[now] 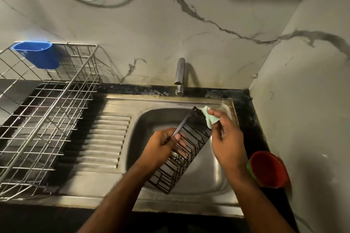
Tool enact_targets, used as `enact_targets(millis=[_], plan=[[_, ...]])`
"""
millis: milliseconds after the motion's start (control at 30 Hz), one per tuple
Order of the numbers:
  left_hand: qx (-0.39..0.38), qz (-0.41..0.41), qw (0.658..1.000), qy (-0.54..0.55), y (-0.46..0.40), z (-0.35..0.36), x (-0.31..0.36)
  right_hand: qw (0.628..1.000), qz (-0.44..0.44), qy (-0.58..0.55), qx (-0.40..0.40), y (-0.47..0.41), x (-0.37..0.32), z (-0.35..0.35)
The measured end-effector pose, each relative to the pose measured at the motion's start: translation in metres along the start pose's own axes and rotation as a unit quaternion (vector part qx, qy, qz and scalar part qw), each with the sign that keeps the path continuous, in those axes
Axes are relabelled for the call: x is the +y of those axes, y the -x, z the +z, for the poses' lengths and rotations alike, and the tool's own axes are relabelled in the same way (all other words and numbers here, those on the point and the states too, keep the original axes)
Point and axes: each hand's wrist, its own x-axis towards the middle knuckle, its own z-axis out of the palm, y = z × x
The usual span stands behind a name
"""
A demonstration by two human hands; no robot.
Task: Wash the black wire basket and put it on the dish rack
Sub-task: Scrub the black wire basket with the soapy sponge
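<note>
The long black wire basket is held tilted over the steel sink basin. My left hand grips its left rim near the middle. My right hand pinches a pale green sponge against the basket's far right end. The silver wire dish rack stands on the left, beside the sink's ribbed drainboard. No water runs from the tap.
A blue plastic cup holder hangs on the rack's back left corner. A red bowl sits on the black counter right of the sink. Marble-patterned walls close in behind and to the right.
</note>
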Motion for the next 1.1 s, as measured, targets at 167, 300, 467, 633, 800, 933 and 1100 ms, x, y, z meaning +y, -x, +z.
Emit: enact_targets(millis=[167, 300, 467, 633, 800, 933, 1100], plan=[[0.006, 0.023, 0.999, 0.035, 0.004, 0.003, 0.004, 0.995, -0.056, 0.031, -0.07, -0.001, -0.011, -0.004], [0.023, 0.039, 0.999, 0.028, 0.002, 0.01, 0.002, 0.993, -0.051, 0.023, -0.102, -0.004, -0.021, -0.005], [0.064, 0.038, 0.995, 0.071, 0.0, 0.011, 0.001, 0.983, -0.08, 0.05, -0.155, -0.017, -0.018, -0.01], [0.084, 0.022, 0.987, 0.135, -0.004, 0.006, 0.008, 0.995, -0.043, 0.02, -0.087, -0.022, -0.004, -0.029], [0.058, 0.042, 0.991, 0.113, -0.004, 0.01, 0.011, 0.997, -0.055, -0.004, -0.051, -0.021, -0.011, -0.021], [0.039, 0.067, 0.992, 0.097, -0.006, 0.012, 0.01, 0.988, -0.079, 0.032, -0.131, -0.016, -0.026, -0.012], [0.044, 0.102, 0.99, 0.082, -0.005, 0.014, 0.006, 0.98, -0.087, 0.089, -0.157, -0.023, -0.039, -0.013]])
